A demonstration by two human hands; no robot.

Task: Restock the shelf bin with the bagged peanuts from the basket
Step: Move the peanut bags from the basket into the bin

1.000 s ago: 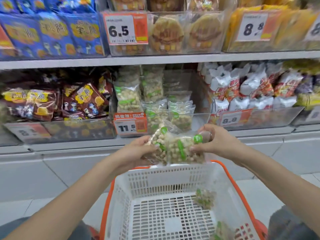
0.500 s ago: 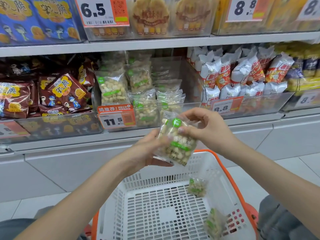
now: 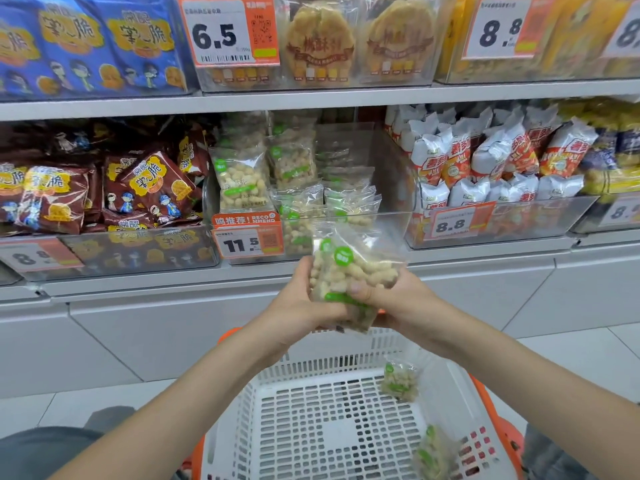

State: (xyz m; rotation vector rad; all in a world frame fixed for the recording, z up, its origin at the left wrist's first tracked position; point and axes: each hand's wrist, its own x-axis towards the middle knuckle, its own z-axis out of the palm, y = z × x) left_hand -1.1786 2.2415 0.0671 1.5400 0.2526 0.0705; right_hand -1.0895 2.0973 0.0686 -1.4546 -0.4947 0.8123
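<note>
two peanut bags [image 3: 400,381] left in the white basket [image 3: 332,434]. left hand [image 3: 298,306] and right hand [image 3: 391,296], fingers clamped on a peanut bag stack [image 3: 349,271] just short of the partly stocked shelf bin [image 3: 391,223]. nearly done.

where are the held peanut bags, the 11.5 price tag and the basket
held peanut bags [image 3: 349,271], head view, on the peanuts near the green label
11.5 price tag [image 3: 239,244], head view, on the printed digits
basket [image 3: 311,355], head view, on its white far wall
</note>
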